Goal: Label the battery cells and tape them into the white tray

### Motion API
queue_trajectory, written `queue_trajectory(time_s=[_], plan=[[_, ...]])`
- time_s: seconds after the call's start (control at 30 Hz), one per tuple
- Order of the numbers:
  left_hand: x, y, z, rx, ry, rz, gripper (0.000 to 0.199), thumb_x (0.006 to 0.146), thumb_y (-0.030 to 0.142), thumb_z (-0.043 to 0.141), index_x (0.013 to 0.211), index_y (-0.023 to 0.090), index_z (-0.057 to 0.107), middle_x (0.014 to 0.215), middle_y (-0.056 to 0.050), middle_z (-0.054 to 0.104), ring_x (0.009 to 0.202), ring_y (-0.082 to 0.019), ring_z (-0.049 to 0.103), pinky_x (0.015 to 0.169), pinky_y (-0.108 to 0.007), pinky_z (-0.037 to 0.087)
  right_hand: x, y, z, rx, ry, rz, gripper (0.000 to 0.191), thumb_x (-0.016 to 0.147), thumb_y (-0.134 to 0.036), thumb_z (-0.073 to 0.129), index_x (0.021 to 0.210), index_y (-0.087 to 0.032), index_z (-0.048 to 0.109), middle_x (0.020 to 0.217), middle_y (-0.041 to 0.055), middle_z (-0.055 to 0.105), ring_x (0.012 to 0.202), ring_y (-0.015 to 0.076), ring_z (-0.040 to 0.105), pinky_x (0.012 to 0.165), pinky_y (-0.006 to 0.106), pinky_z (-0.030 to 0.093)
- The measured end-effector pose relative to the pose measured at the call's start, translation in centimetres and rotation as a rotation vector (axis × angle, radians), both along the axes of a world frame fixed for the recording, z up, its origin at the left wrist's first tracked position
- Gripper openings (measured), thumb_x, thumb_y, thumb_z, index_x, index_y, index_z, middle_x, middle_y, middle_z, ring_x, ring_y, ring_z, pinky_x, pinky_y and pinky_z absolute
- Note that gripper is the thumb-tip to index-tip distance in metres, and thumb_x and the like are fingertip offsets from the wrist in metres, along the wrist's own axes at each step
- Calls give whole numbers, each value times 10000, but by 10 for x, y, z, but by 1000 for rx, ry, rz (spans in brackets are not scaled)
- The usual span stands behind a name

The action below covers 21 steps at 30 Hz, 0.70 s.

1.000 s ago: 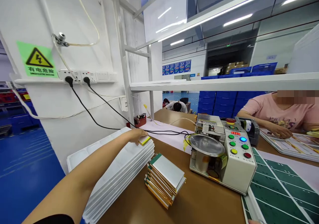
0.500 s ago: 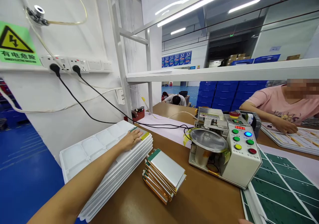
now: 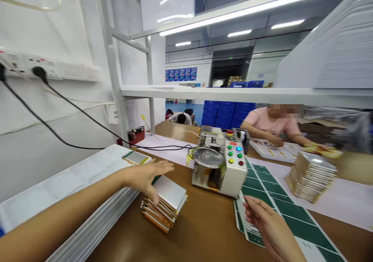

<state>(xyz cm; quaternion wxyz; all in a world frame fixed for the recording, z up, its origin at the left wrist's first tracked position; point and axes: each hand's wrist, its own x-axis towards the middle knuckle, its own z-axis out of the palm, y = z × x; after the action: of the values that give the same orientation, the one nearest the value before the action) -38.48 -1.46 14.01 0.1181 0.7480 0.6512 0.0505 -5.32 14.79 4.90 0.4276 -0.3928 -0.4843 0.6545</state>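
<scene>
My left hand [image 3: 147,175] is open, thumb and fingers apart, above the left end of a stack of silver pouch battery cells [image 3: 169,192] with green and orange edges. Whether it touches the stack I cannot tell. Beside it, one cell [image 3: 136,158] lies on the top white tray [image 3: 72,182] of a tall pile. My right hand [image 3: 264,217] has its fingertips pinched together over the near edge of green sheets [image 3: 264,182] divided by white lines. What those fingers hold, if anything, is too small to make out.
A tape dispensing machine [image 3: 233,172] with coloured buttons stands on the brown table [image 3: 201,231]. Another stack of cells [image 3: 311,176] sits at the right. Across the bench a person in a pink shirt [image 3: 276,124] works over a white tray [image 3: 259,149]. A shelf [image 3: 233,93] spans above.
My left hand has left the cell on the tray and moved right to the cell stack, its fingers spreading. My right hand has come into view. The camera has turned right.
</scene>
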Motion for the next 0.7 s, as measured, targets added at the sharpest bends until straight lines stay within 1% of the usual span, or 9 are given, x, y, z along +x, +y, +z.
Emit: queue_trajectory(time_s=[0.07,0.1,0.17,0.3,0.4,0.5,0.57,0.63,0.7], plan=[[19,6,2,-142,19,-106,1114,494,547,750,1398,276,159,1471,-68,181,1366,-287,132,1104,-537,54,-2,16,9,64,-40,-74,343,585,-407,757,791,-153,653,735,5,595,636,105,492,537,196,430],[26,9,1,-182,40,-116,1126,476,526,766,1396,273,168,1467,-75,193,1364,-298,132,1092,-561,46,-4,23,12,82,-52,-82,341,607,-405,742,806,-141,659,759,17,607,660,111,500,548,200,428],[33,15,-3,-207,74,-107,1044,497,479,768,1374,274,241,1445,-79,264,1353,-298,178,1089,-568,61,-10,35,17,111,-64,-52,326,654,-387,712,824,-112,668,790,46,623,699,127,519,575,218,430],[39,16,-2,-87,104,-37,750,536,386,749,1221,265,468,1294,-67,476,1261,-309,365,1078,-510,220,-28,48,29,141,-43,36,216,732,-301,670,799,-96,654,761,34,618,644,104,524,566,220,418],[48,0,7,75,56,54,574,578,329,699,1117,242,521,1082,-35,589,1115,-259,509,1002,-397,376,-36,50,33,84,20,79,148,800,-249,617,788,-102,616,682,-11,574,542,70,485,503,196,394],[66,-29,12,263,-52,219,539,643,299,611,1158,239,466,1083,-29,583,998,-202,567,841,-277,483,-43,43,21,-75,118,85,171,852,-256,553,775,-106,581,616,-36,522,489,60,461,462,184,378],[83,-51,8,347,-143,313,638,618,289,620,1217,246,407,1170,-31,548,1034,-204,551,839,-255,486,-51,32,4,-225,194,89,204,880,-280,507,787,-109,567,614,-35,515,486,65,470,465,194,391],[102,-71,-1,356,-268,366,683,586,296,644,1224,252,403,1195,-27,543,1070,-221,534,880,-265,474,-63,21,-14,-362,279,82,241,899,-321,467,813,-114,554,649,-23,530,508,73,493,492,212,418],[123,-84,-12,296,-389,372,541,636,320,607,1157,265,472,1113,-7,592,1022,-213,560,888,-280,476,-75,14,-26,-453,367,67,303,907,-393,428,847,-119,544,715,-1,557,560,86,526,543,239,452]])
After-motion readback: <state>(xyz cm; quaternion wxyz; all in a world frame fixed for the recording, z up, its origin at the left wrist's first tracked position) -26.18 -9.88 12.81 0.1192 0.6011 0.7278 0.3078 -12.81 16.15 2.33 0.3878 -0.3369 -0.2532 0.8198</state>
